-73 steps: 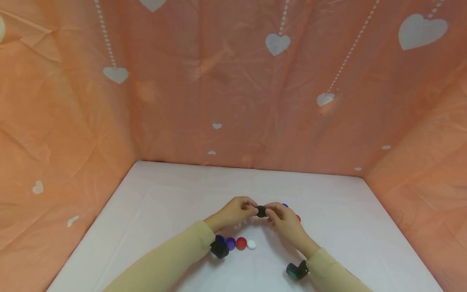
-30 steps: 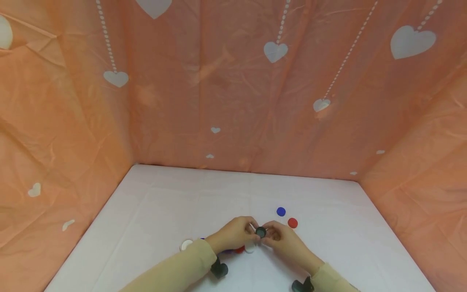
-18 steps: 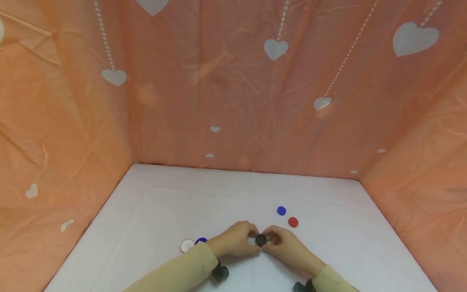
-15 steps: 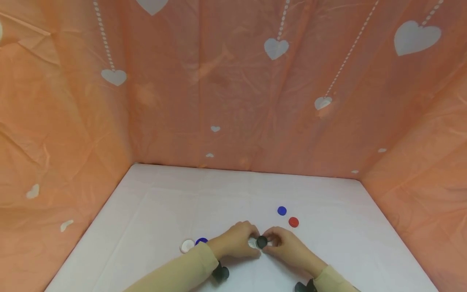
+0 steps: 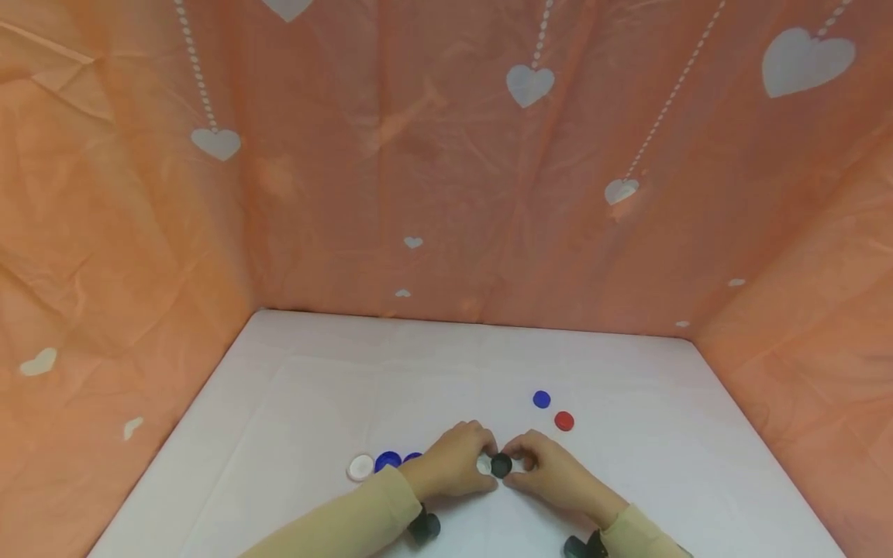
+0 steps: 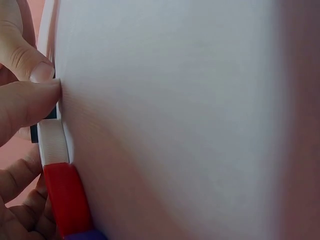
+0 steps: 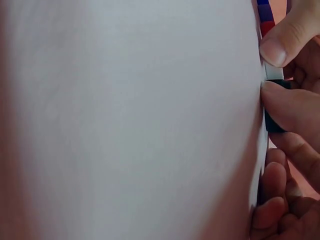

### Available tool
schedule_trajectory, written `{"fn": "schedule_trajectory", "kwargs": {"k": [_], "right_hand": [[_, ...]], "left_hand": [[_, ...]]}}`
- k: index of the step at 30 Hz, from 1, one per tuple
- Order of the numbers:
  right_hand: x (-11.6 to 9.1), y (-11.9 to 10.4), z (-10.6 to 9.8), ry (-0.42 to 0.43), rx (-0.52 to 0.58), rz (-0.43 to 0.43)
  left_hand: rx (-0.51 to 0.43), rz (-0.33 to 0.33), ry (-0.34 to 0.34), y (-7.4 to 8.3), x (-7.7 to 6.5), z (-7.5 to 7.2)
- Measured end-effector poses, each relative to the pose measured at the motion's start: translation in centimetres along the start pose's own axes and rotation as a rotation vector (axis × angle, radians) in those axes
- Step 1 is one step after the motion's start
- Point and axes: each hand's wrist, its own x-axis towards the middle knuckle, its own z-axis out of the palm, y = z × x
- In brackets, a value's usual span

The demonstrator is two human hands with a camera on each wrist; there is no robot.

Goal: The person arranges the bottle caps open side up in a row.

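Observation:
A black bottle cap (image 5: 501, 465) sits at the right end of a row of caps, against a white bottle cap (image 5: 484, 463). My right hand (image 5: 547, 469) pinches the black cap between thumb and finger. From the other side my left hand (image 5: 456, 461) curls over the white cap, its thumb and finger at the black cap's left edge. In the left wrist view a red cap (image 6: 67, 200) touches the white one. Two blue-purple caps (image 5: 387, 462) and another white cap (image 5: 361, 466) continue the row leftward; my left hand and sleeve cover part of it.
A loose blue cap (image 5: 541, 399) and a loose red cap (image 5: 563, 421) lie beyond my right hand. All rest on a white-covered table (image 5: 335, 372), walled by orange cloth (image 5: 391, 194) with hearts. Dark wrist cameras (image 5: 424, 527) hang under my sleeves.
Both hands have brought the black cap nearer to me and down to the row's right end, beside the white cap. The loose blue and red caps stay put.

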Motion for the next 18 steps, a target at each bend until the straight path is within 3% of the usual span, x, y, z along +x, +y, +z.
{"fn": "schedule_trajectory", "kwargs": {"k": [10,18], "right_hand": [[0.1,-0.1,0.1,-0.008,-0.006,-0.012],[-0.7,0.8,-1.8,0.008,0.065,0.023]], "left_hand": [[-0.014,-0.016,0.004,0.1,-0.4,-0.3],[-0.179,-0.072,-0.107,0.3,-0.4,-2.5]]}}
